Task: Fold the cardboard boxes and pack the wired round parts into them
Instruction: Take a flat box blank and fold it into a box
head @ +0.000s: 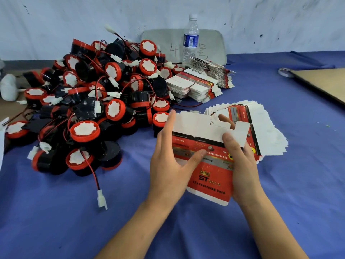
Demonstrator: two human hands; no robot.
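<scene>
Holding a flat box (209, 176) in both hands, I kept it just right of the pile (84, 109) of wired parts, above the cloth (186, 230). My left hand (168, 165) pinched its left edge, thumb on the printed face, fingers (170, 120) behind. My right hand (240, 165) gripped the right side likewise. Fanned blanks (265, 128) lay farther right of the pile; a bottle (190, 38) stood behind it.

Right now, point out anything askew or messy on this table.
The loose flat boxes behind the held box lie in an uneven fan; one white connector trails out of the tangled parts pile.
</scene>
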